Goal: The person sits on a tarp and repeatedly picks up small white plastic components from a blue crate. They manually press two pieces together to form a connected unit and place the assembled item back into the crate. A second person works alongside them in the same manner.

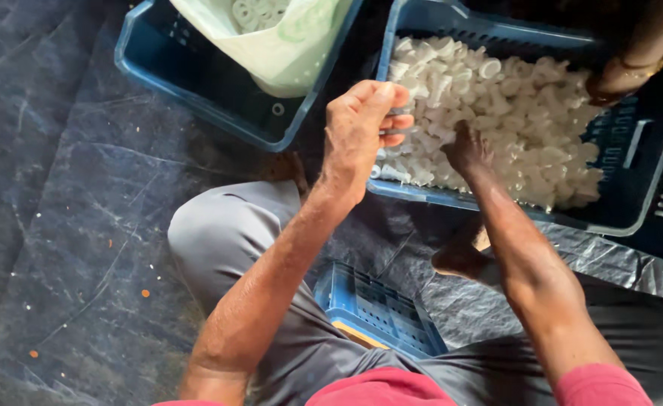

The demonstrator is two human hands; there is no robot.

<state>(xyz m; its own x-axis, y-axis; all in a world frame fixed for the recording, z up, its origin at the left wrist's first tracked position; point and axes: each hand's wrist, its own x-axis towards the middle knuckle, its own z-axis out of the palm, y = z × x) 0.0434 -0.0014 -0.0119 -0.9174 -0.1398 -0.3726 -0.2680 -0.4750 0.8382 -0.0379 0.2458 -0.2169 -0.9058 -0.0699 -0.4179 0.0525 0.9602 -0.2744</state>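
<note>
The left hand (358, 131) hovers over the near rim of a blue plastic crate (632, 188), its grip curled closed around a small white plastic fitting (403, 120). The right hand (467, 150) digs into the heap of white fittings (527, 120) filling that crate; how far its grip is closed cannot be told. Another person's hand (617, 75) rests at the crate's far side. A second blue crate (196, 75) holds a pale plastic bag (286, 45).
</note>
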